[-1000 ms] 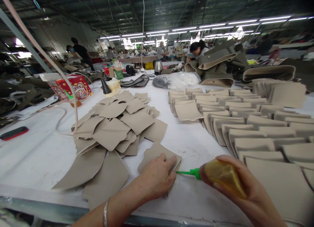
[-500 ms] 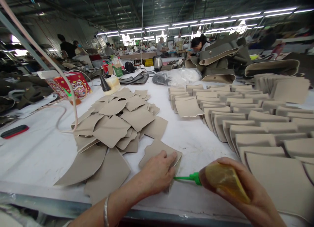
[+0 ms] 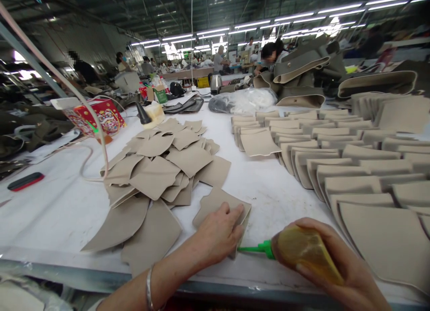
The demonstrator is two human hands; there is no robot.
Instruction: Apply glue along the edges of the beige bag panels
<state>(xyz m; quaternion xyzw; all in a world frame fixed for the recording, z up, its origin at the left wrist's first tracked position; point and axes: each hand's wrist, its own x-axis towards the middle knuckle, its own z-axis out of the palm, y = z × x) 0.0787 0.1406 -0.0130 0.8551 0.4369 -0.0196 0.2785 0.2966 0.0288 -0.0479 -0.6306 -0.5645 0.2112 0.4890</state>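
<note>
My left hand [image 3: 220, 232], with a silver bangle at the wrist, rests on a taupe leather-like piece [image 3: 210, 201] near the table's front edge. Its fingers bend over the piece's right edge and hold it down; the thumb is hidden. My right hand [image 3: 339, 253] is wrapped around a squeeze bottle [image 3: 302, 253] of amber liquid. The bottle lies tilted sideways, its thin green nozzle [image 3: 253, 249] pointing left. The nozzle tip is at the piece's edge, just below my left fingers; whether it touches cannot be made out.
Loose taupe pieces [image 3: 156, 172] are heaped to the left. Rows of overlapping pieces [image 3: 356, 168] cover the right side. A pale hose [image 3: 101, 145] comes down at left, near a red patterned box [image 3: 101, 114]. A plastic bag [image 3: 242, 100] and kettle [image 3: 216, 83] stand behind; people work farther back.
The view has shifted slightly. Both hands keep nearly the same pose, and the nozzle tip remains by the piece's edge, marginally lower along it.
</note>
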